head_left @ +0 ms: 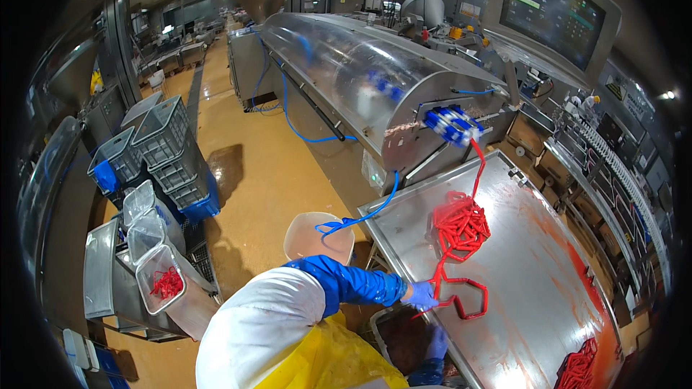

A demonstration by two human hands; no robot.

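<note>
white sleeve (259,317) and yellow apron (335,356) fill the near view, beside the steel table (533,266). the left hand (423,295) is closed around a string of red links (461,230) at the table's edge, seemingly to keep that end under control; their main heap lies loose on the steel beyond. the right hand (436,342) is lower, near the rim; it is blurred, so whether it grips anything i cannot tell. the table stands below the machine's (346,65) blue-and-white outlet (453,126), probably to catch the links.
</note>
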